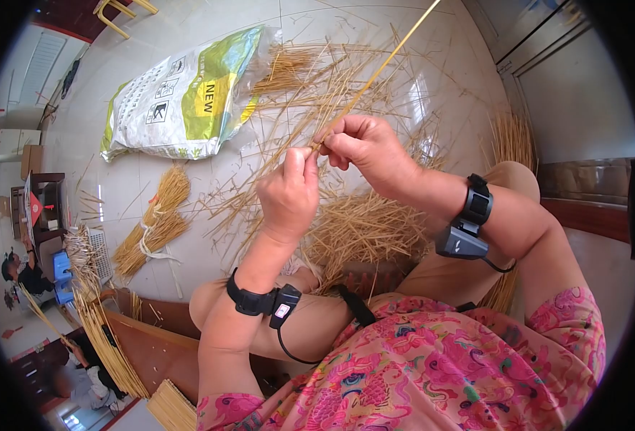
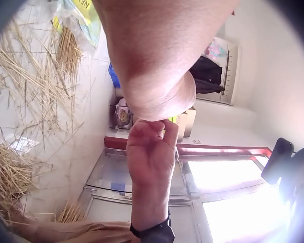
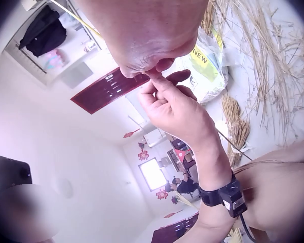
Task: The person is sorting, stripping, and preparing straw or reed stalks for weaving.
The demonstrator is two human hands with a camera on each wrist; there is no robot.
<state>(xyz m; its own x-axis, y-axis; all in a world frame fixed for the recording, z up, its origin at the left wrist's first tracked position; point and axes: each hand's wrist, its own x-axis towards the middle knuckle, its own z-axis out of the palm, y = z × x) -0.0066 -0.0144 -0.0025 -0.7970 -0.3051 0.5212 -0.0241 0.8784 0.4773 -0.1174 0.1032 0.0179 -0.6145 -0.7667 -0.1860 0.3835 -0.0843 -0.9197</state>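
A long yellow straw stalk (image 1: 389,66) slants up and away from between my two hands. My right hand (image 1: 366,149) pinches it near its lower end, fingers curled in. Right beside it, my left hand (image 1: 288,192) pinches the same end, thumb against the forefinger. The fingertips of both hands nearly meet there and cover the stalk's tip. In the right wrist view, part of the stalk (image 3: 77,18) shows past the right hand, and the left hand (image 3: 175,109) has its thumb and forefinger together. The left wrist view shows the right hand (image 2: 151,154) with curled fingers.
Loose straw (image 1: 367,226) is heaped on the floor below my hands. Left of it lie a tied straw bundle (image 1: 160,208) and a white-and-green bag (image 1: 181,97) with straw at its mouth. More straw (image 1: 513,136) stands by the metal door (image 1: 583,93). A wooden bench (image 1: 152,345) is at lower left.
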